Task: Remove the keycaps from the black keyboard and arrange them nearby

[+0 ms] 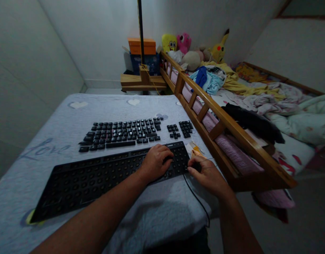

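A black keyboard (98, 180) with its keycaps off lies at a slant on the bedspread, bare round key seats showing. My left hand (155, 163) rests on its right half, fingers bent and thumb apart, with no object visible in them. At the keyboard's right edge, my right hand (204, 173) is closed in a pinch low over the number pad; whatever the fingertips hold is too small to make out. Thin wire-like lines show beside that hand. Behind the keyboard, loose black keycaps (120, 132) sit in rows, with smaller groups of keycaps (185, 128) to the right.
An orange and white packet (196, 150) lies beyond my right hand. The keyboard's cable (196, 197) trails over the near edge of the bedspread (104, 106). A wooden bed rail (212, 109) runs along the right, with clothes and plush toys beyond it. Boxes (142, 47) stand at the back.
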`<state>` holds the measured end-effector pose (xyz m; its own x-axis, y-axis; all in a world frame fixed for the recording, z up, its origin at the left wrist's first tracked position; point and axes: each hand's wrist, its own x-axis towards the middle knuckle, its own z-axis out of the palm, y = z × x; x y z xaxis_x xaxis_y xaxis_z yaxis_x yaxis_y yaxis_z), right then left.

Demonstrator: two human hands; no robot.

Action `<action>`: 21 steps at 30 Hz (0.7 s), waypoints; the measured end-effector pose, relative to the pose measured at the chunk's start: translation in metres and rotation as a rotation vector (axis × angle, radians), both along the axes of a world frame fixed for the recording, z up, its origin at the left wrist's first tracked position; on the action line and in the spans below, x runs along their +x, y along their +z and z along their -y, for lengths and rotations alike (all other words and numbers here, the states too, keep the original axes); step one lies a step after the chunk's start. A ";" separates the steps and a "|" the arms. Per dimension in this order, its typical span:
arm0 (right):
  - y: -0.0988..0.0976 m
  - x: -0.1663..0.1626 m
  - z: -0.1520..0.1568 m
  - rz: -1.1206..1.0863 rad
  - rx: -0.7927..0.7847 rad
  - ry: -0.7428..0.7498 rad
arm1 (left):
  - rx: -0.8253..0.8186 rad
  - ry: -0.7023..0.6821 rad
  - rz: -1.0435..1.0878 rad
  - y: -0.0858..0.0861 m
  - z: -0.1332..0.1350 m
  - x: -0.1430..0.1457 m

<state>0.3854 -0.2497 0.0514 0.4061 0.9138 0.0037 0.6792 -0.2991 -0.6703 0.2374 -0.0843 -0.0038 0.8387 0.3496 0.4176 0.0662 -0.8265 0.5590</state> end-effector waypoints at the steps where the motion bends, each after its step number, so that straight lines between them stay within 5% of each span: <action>1: 0.001 0.002 0.001 0.002 -0.012 0.018 | 0.001 0.000 0.002 0.000 0.000 0.000; 21: 0.004 0.031 -0.027 0.004 -0.175 0.271 | 0.044 -0.013 -0.040 -0.002 0.000 0.000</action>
<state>0.4164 -0.2230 0.0554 0.1480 0.9756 -0.1621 0.7523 -0.2174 -0.6219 0.2370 -0.0843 -0.0059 0.8593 0.3208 0.3984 0.0771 -0.8512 0.5192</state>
